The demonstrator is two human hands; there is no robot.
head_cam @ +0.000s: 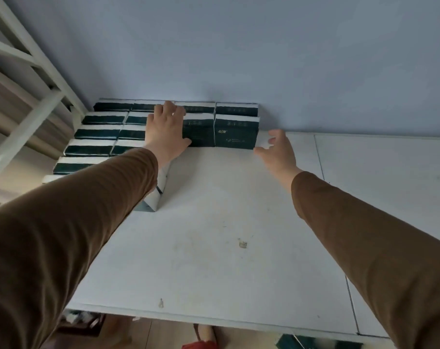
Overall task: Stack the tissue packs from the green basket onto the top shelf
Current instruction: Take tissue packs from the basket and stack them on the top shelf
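**Squaring up the row on the top shelf**

Pressing in from both sides, the person works the stack at the far edge of the top shelf [239, 210]. The left hand [166, 129] lies flat over the tissue packs [235, 133], fingers [169, 108] straight and slightly spread across the tops, thumb out against the near face of a dark pack. The right hand [278, 149] hovers just right of the end pack, fingers loosely curled around nothing, thumb reaching toward that pack's lower corner; whether it touches is too close to call.

And look at the layout: packs run in tidy rows down the left side of the shelf, against the white frame [30, 79], with two more columns tucked against the blue wall [239, 46] at the far edge. One pack [154, 195] stands on end under the left forearm, near the middle left. The green basket is not in view; something dark green [302, 343] peeks out below the shelf's near edge, but it can't be identified.

Handling-wise, these look light and soft, wrapped in slick film, so they should give under a squeeze and slide easily on the smooth board. The best hold is probably across the short ends or flat over the top, palm wide, nudging rather than pinching. Push too hard on one side and the row may skew.
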